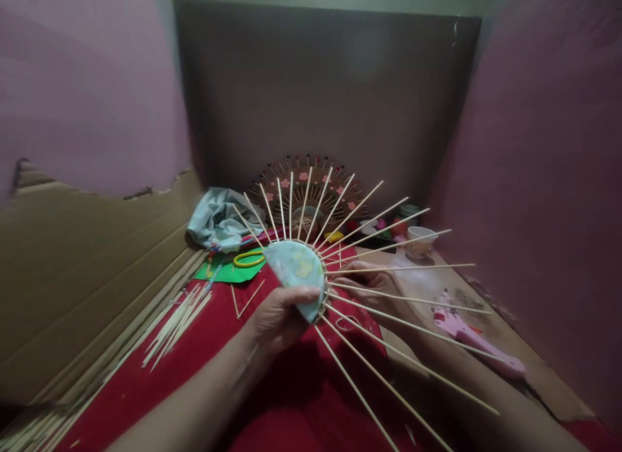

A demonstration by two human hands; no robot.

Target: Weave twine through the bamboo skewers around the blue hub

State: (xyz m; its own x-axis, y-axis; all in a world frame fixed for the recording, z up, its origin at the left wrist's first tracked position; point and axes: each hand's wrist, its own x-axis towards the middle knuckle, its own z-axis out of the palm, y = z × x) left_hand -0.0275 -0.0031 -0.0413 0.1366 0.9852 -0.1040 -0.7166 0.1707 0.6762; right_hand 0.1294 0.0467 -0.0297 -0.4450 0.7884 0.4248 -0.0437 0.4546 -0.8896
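Note:
A half-round piece covered in pale blue flowered cloth [292, 265] is held up in front of me, with thin wooden sticks [362, 368] fanning out from its curved edge. My left hand [278, 316] grips its lower end, thumb on the cloth and fingers behind. Behind the sticks on the right side is my right hand [373, 285], its fingertips pinched together close to the curved edge. What they pinch is partly hidden by the sticks. Small wraps, like string, run along the edge where the sticks meet it. A thin pale loop of cord [348, 322] hangs below my right hand.
A finished-looking stick fan with pink flowers [304, 176] stands at the back. Loose sticks [177, 322] lie left on red cloth [160, 394]. Yellow-handled scissors [249, 258], crumpled light blue cloth [221, 217], a cup [420, 241] and a pink glue gun [479, 344] surround the work. Cardboard [97, 277] borders the left.

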